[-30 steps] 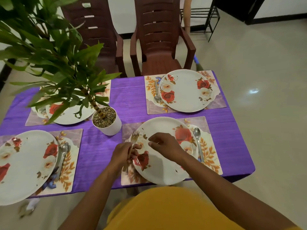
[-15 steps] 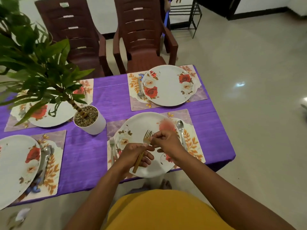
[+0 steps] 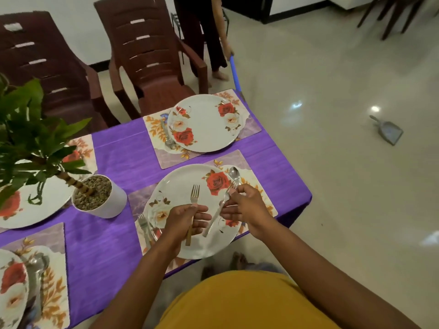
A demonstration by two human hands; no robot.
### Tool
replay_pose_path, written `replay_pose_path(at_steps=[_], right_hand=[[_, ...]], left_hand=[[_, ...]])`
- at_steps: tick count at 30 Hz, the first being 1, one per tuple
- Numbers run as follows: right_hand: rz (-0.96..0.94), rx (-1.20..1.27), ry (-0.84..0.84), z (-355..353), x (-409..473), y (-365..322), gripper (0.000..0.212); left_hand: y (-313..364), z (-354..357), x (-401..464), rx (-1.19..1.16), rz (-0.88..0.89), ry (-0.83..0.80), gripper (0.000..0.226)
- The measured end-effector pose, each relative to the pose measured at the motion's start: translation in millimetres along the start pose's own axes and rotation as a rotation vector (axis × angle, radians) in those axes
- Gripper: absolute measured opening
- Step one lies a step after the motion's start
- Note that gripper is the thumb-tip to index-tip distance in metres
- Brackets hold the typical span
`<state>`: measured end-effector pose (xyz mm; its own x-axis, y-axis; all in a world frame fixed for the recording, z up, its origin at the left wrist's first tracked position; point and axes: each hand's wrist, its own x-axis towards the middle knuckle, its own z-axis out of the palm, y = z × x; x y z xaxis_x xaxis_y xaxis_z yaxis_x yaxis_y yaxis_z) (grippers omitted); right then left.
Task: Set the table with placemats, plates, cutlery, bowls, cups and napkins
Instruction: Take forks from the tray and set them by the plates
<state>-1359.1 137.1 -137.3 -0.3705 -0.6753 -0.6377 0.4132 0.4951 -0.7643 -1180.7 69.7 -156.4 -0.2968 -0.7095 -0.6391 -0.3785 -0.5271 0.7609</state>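
My left hand holds a gold-handled fork upright over the near rose-patterned plate. My right hand pinches a silver fork near its tines, its handle slanting down to the left above the same plate. That plate lies on a floral placemat. A spoon rests on the mat to the plate's right, and another fork lies on the mat at the plate's left edge. A second set place, plate on mat with cutlery at its left, is behind it.
A potted plant in a white pot stands on the purple tablecloth. More plates and mats lie at the left. Two brown chairs stand behind the table. A person with a blue broom is beyond, and a dustpan lies on the floor.
My hands have parted: the right one has drawn a silver fork away to the right, while the left keeps the gold-handled fork. The view has swung right.
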Motion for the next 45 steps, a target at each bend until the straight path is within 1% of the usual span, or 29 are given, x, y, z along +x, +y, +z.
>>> replay_pose_path(at_steps=[4, 8, 10, 12, 15, 18, 22, 25, 28, 32, 33, 36, 39, 42, 45], right_hand=[[0.046, 0.042, 0.053, -13.4, -2.3, 5.8, 0.019], [0.068, 0.088, 0.064, -34.7, 0.8, 4.6, 0.042], [0.061, 0.111, 0.051, -46.0, 4.1, 1.8, 0.045], [0.041, 0.111, 0.029, -58.8, 8.6, -1.5, 0.043], [0.02, 0.083, -0.012, -83.8, 17.8, -8.7, 0.032], [0.019, 0.056, -0.067, -116.4, 28.9, -19.6, 0.026], [0.039, 0.026, -0.082, -168.2, 48.4, -36.3, 0.021], [0.045, -0.033, -0.106, -207.7, 61.8, -52.6, 0.018], [0.056, -0.093, -0.128, -243.5, 73.6, -68.2, 0.017], [0.069, -0.164, -0.184, -277.7, 91.0, -84.6, 0.007], [0.074, -0.177, -0.185, -283.2, 95.0, -87.2, 0.007], [0.087, -0.23, -0.192, -293.4, 112.3, -96.0, 0.016], [0.085, -0.259, -0.209, -294.7, 129.0, -105.1, 0.019], [0.079, -0.267, -0.225, -290.5, 144.8, -117.1, 0.018], [0.068, -0.285, -0.229, -286.4, 156.8, -129.6, 0.013]], left_hand=[[2.1, 12.5, 0.6, 0.019, 0.007, -0.061, 0.031], [6.7, 32.9, 2.7, 0.05, 0.021, -0.104, 0.03], [11.0, 45.0, 4.6, 0.065, 0.031, -0.099, 0.03], [15.7, 59.8, 7.0, 0.079, 0.034, -0.086, 0.028], [24.6, 86.5, 11.1, 0.08, 0.035, -0.062, 0.027], [36.3, 121.0, 16.9, 0.016, 0.026, -0.032, 0.025], [49.7, 172.2, 27.2, -0.104, -0.031, -0.016, 0.022], [56.8, 210.2, 33.2, -0.106, -0.052, 0.019, 0.023], [60.7, 243.2, 39.7, -0.175, -0.032, 0.084, 0.023], [61.1, 276.8, 40.1, -0.225, -0.052, 0.127, 0.024], [61.3, 282.1, 39.0, -0.237, -0.067, 0.128, 0.024], [64.6, 291.2, 40.6, -0.257, -0.086, 0.148, 0.025], [69.1, 291.1, 52.4, -0.282, -0.09, 0.213, 0.025], [76.2, 292.0, 70.8, -0.315, -0.088, 0.238, 0.024], [86.8, 297.3, 88.4, -0.317, -0.098, 0.228, 0.024]])
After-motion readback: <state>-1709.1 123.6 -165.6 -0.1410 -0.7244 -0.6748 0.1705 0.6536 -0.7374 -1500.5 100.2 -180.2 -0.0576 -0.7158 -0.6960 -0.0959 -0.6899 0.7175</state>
